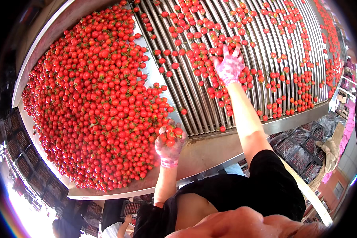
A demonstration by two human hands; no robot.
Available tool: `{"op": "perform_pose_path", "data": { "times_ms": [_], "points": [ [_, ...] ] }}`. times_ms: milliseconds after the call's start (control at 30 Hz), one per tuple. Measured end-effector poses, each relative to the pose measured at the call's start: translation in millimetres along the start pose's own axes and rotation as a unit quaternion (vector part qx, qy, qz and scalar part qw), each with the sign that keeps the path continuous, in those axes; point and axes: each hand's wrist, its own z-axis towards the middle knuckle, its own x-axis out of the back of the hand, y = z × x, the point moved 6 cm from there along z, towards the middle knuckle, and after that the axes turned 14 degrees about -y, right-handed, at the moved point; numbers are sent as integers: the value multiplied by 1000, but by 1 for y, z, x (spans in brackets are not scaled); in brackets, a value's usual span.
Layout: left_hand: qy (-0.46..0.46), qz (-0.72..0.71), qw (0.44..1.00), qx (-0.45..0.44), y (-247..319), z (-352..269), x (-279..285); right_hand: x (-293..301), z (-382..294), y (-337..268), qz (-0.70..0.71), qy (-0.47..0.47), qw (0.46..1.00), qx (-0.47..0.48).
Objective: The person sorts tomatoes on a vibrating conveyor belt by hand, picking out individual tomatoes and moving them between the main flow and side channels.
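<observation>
Cherry tomatoes (101, 98) with green stems form a large heap in a metal hopper, left of a conveyor of steel rollers (190, 98). Beside the heap's right edge, my left hand (170, 145), in a stained pinkish glove, is palm up and cups several cherry tomatoes. Over the rollers, my right hand (230, 65), in a white and pink patterned glove, reaches away with spread fingers. It touches or lies just above loose tomatoes (199, 53) on the rollers; whether anything is under its palm is hidden.
A metal rim (214, 151) runs along the near side of the hopper and conveyor. More tomatoes (333, 44) lie past the far right rollers. Dark crates with plastic film (300, 157) stand below at right, and more crates (32, 154) at left. Another person's arm (125, 226) shows at the bottom.
</observation>
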Motion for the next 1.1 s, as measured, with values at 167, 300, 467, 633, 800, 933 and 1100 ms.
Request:
{"op": "perform_pose_path", "data": {
  "times_ms": [167, 300, 467, 633, 800, 933, 1100],
  "points": [
    [-19, -3, 1000, 9, -1, -3, -14, -42, -82, -32, -3, -143, 988, 52],
    [-31, 11, 999, 21, -2, -10, -11, -74, -165, -70, -46, -300, 926, 225],
    [-48, 1, 999, 24, 5, -20, -10, -72, -127, 4, -38, -153, 979, 132],
    [-2, 50, 998, 39, 7, -25, -10, -31, -94, 122, 47, -82, 990, -104],
    [14, 36, 999, 30, 13, -27, -7, -74, -150, 72, -27, -185, 980, -64],
    [1, 64, 997, 51, 10, -24, -15, -117, -204, 15, 76, -286, 949, 109],
    [13, 48, 998, 34, 20, -31, -19, -78, -138, -30, 88, -236, 947, 199]
  ]
}}
